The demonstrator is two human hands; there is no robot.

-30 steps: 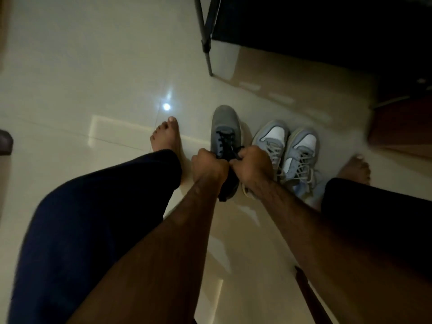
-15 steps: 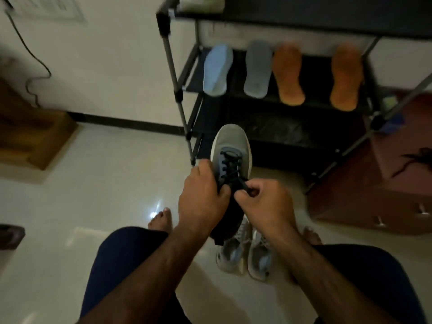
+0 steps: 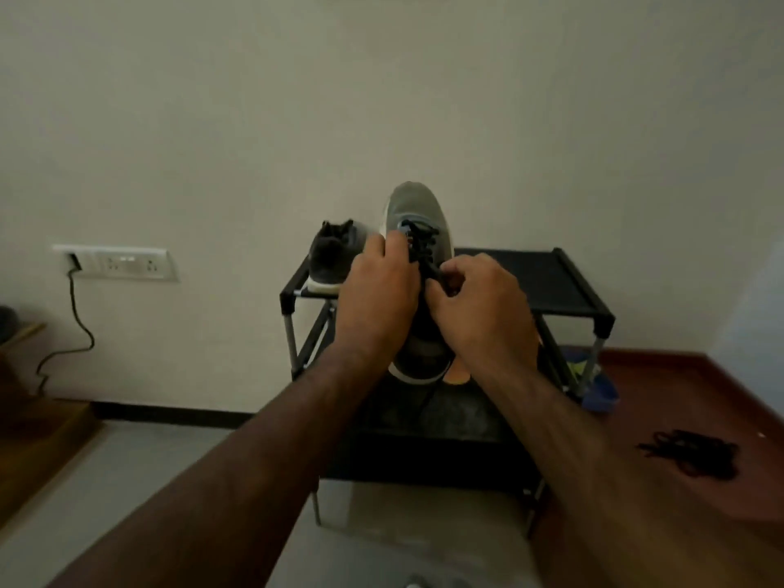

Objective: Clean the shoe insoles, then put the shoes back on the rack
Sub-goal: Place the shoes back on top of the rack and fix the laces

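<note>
gripping grey shoe (image 3: 415, 204): left hand (image 3: 377, 300), right hand (image 3: 481, 309)

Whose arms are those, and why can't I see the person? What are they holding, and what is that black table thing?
The camera sits on the person's head and looks forward and down, so you see only their two arms, as if through their eyes. There is no robot, just bare hands. The left hand grips a grey shoe by its side, and the right hand pinches its black laces. The "table" is a black shoe rack standing by the wall. Another dark shoe stands on its top shelf, at the left. Something orange peeks out below the right hand; I can't tell what it is.
</note>
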